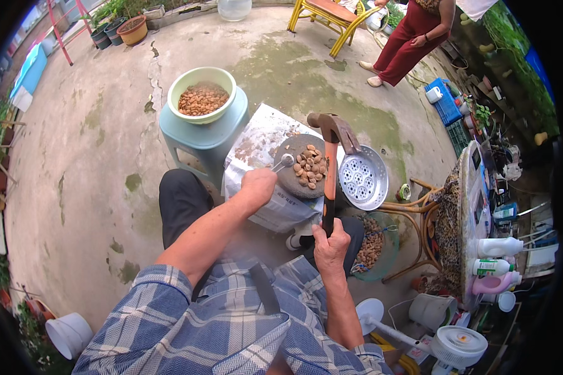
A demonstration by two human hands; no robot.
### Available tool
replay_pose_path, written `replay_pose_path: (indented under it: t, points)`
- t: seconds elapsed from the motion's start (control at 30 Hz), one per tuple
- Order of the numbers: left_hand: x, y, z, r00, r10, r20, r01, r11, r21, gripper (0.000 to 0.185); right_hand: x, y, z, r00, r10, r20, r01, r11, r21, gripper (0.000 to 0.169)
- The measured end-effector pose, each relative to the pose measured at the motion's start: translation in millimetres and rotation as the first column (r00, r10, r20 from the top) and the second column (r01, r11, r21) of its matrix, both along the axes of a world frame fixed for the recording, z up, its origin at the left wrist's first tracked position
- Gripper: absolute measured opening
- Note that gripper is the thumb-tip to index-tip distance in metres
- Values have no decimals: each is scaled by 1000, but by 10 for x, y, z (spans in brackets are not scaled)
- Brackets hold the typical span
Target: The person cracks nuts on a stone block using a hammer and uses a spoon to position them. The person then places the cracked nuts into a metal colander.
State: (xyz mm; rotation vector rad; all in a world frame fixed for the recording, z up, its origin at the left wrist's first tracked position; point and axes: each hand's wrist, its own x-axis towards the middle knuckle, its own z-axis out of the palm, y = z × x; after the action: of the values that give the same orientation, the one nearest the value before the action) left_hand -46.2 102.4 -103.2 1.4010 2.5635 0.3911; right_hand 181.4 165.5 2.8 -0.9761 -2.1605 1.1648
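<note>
My left hand [259, 188] grips the handle of a small metal spoon [286, 161], whose round bowl is over the left part of a round grey stone slab [291, 183]. A heap of brown apricot pits [310, 166] lies on the slab. In my right hand [331, 244] is a claw hammer [330, 164], raised by its black and orange handle with the steel head away from me. The hammer hides the right side of the slab. Beneath the slab is a support covered with printed white sheeting [281, 211]. What the spoon's bowl holds is too small to tell.
A pale green basin [171, 101] of brown kernels stands on a blue plastic stool [204, 133]. A perforated metal steamer pan [380, 183] is right of the slab. Below it sits a clear green tub [392, 246] of shell pieces. Another person [406, 42] stands at the upper right.
</note>
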Motion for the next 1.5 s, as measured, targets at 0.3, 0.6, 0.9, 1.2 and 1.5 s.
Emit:
replay_pose_path:
  t: [0.3, 0.6, 0.9, 1.2, 1.5]
  points:
    - [-16, 5, 4, 1000, -25, 5, 25, 999, -25, 14, 16, -138, -300, 998, 0, 70, 2, 1000, -30, 13]
    - [-24, -13, 27, 1000, -5, 5, 5, 999, -41, 15, 96, -61, -334, 993, 6, 115, -3, 1000, -30, 16]
    - [-30, 12, -7, 1000, -31, -4, 31, 1000, -5, 16, 50, -104, -698, 996, 22, 92, -25, 999, 30, 17]
    - [-49, 6, -15, 999, -23, 23, 24, 999, -35, 13, 169, -125, -453, 993, 4, 121, -2, 1000, -20, 17]
    - [-35, 14, 7, 999, -39, -4, 39, 999, -25, 13, 109, -53, -330, 999, -17, -48, 15, 999, -41, 14]
